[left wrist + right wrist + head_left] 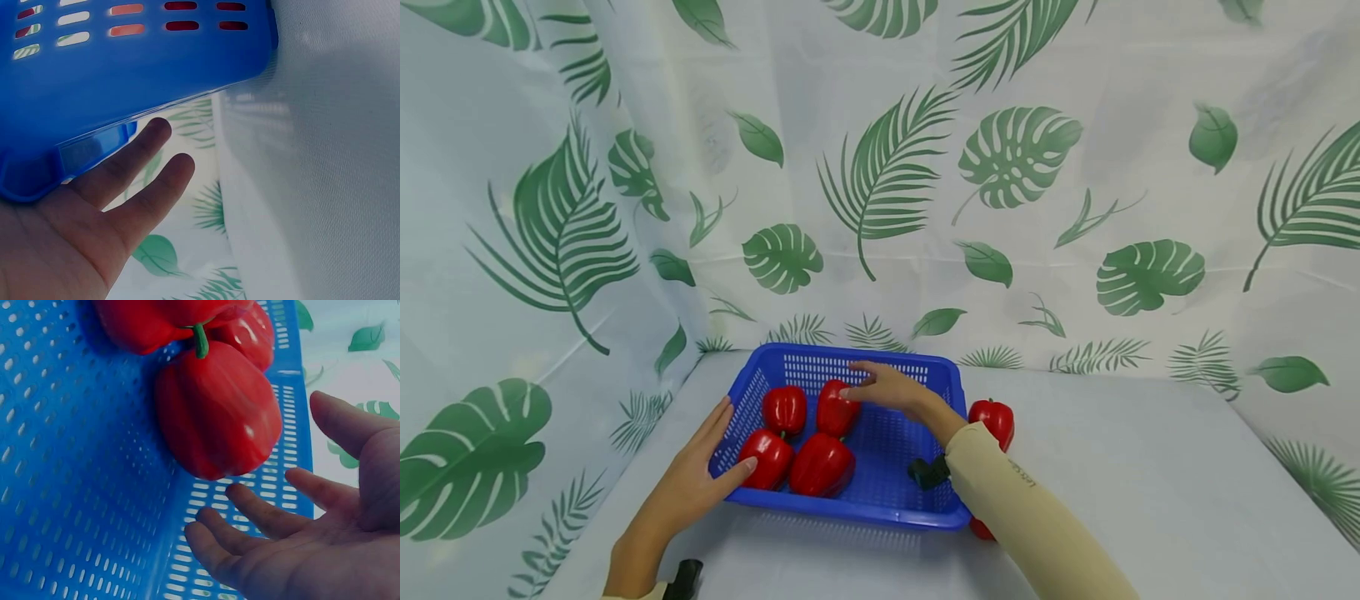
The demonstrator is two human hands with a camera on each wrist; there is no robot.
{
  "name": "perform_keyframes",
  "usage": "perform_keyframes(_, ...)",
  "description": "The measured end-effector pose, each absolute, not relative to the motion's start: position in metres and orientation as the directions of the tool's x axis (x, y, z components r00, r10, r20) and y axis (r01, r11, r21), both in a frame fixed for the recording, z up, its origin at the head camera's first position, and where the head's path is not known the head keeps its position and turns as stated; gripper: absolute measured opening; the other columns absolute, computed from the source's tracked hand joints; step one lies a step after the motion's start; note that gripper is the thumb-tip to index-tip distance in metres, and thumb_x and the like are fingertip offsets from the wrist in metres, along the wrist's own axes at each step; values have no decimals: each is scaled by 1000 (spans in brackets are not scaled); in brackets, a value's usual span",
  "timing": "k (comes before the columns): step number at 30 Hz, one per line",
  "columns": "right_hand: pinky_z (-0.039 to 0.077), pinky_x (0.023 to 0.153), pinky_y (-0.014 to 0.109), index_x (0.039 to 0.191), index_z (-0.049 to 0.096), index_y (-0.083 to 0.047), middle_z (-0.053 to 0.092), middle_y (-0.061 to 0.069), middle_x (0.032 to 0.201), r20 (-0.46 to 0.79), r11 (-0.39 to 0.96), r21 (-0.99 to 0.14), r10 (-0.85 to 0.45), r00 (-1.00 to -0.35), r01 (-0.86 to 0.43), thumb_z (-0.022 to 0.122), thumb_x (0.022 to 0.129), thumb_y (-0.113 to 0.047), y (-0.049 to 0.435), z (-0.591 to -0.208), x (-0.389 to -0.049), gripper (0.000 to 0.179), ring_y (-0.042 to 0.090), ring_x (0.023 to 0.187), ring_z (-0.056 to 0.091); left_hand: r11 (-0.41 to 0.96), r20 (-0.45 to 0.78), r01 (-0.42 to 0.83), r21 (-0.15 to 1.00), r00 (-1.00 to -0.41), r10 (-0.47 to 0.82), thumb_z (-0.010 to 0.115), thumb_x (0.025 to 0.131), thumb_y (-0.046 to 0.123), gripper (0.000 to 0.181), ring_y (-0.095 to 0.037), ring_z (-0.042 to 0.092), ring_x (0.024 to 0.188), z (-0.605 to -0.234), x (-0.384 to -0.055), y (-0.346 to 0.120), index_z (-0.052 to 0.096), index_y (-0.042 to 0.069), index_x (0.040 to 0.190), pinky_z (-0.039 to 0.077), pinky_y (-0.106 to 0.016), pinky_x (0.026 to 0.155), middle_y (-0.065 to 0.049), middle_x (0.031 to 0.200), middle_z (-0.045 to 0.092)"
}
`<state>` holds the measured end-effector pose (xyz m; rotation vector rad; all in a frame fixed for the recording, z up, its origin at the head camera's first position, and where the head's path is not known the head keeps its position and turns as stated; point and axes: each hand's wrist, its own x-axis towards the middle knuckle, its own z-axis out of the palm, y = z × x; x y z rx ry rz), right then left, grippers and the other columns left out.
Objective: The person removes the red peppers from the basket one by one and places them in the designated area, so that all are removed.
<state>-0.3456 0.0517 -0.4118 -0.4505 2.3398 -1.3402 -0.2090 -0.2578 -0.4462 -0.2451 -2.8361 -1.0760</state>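
Note:
A blue perforated plastic basket (895, 515) holds several red bell peppers, grouped toward its left half. My left hand (696, 475) rests at the basket's left end, its thumb over the near left corner beside a bell pepper (767, 458). In the left wrist view, two straight fingers (140, 212) extend along the outside of the basket wall. Over the basket's far side, my right hand (887, 387) hovers by the back bell pepper (835, 410). The right wrist view shows its spread fingers (262, 512) apart from a bell pepper (215, 415), with the palm bare.
Outside the basket's right wall stands another bell pepper (992, 421), partly behind the right sleeve (1022, 500). A bit of red (981, 529) shows by the near right corner. The white table (1150, 475) meets a leaf-printed curtain (1037, 275) behind and at the sides.

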Motion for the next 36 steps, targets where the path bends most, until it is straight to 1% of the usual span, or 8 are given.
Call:
perform_keyframes(3, 41, 117, 65, 163, 46, -7, 50, 21, 159, -186, 470, -879, -486, -854, -76, 74, 100, -27, 53, -416, -348, 72, 43, 144, 51, 738, 149, 184, 650, -982, 114, 70, 96, 54, 102, -56, 21, 156, -446, -209, -258, 24, -3, 168, 37, -77, 107, -24, 175, 18)
perform_keyframes(6, 40, 117, 65, 162, 47, -7, 50, 20, 160, -181, 456, -886, -504, -844, -82, 74, 100, -27, 54, -421, -351, 71, 43, 144, 50, 736, 145, 183, 652, -983, 116, 69, 96, 54, 102, -55, 20, 156, -447, -210, -259, 24, -2, 168, 37, -77, 107, -23, 176, 18)
perform_keyframes(11, 44, 114, 64, 161, 49, -11, 53, 20, 155, -198, 453, -889, -510, -837, -65, 75, 99, -29, 54, -428, -352, 70, 43, 144, 50, 739, 138, 180, 649, -983, 119, 69, 96, 55, 102, -55, 20, 157, -447, -210, -260, 24, -1, 168, 37, -77, 107, -23, 176, 18)
perform_keyframes(15, 45, 114, 64, 162, 49, -14, 51, 21, 157, -217, 445, -895, -522, -825, -46, 75, 99, -27, 55, -430, -350, 69, 44, 147, 46, 739, 141, 185, 648, -982, 122, 69, 96, 55, 102, -55, 21, 156, -447, -210, -260, 24, -2, 168, 38, -77, 106, -23, 176, 18)
perform_keyframes(18, 46, 114, 63, 162, 49, -13, 49, 21, 159, -214, 430, -902, -531, -820, -42, 75, 99, -24, 54, -431, -349, 69, 44, 148, 44, 737, 147, 190, 648, -981, 124, 69, 96, 55, 101, -55, 22, 156, -447, -210, -259, 25, -1, 168, 38, -77, 106, -23, 176, 19)
perform_keyframes(22, 48, 111, 61, 161, 51, -13, 52, 21, 155, -201, 424, -904, -531, -823, -53, 76, 98, -22, 53, -433, -348, 68, 44, 145, 47, 737, 144, 186, 650, -982, 121, 69, 97, 56, 101, -54, 21, 157, -447, -210, -260, 25, 0, 169, 37, -77, 106, -22, 176, 18)
perform_keyframes(27, 48, 113, 59, 159, 53, -17, 55, 18, 152, -204, 412, -910, -541, -816, -46, 77, 98, -24, 51, -437, -349, 66, 41, 143, 50, 739, 129, 171, 651, -985, 114, 69, 96, 57, 102, -55, 21, 156, -448, -209, -261, 24, 0, 169, 39, -76, 106, -22, 176, 18)
perform_keyframes(36, 46, 115, 56, 162, 50, -16, 50, 18, 158, -187, 356, -934, -569, -801, -36, 75, 99, -22, 49, -438, -351, 68, 40, 145, 48, 737, 162, 195, 647, -980, 118, 69, 97, 54, 100, -55, 23, 156, -448, -210, -260, 26, -2, 168, 37, -77, 107, -22, 176, 19)
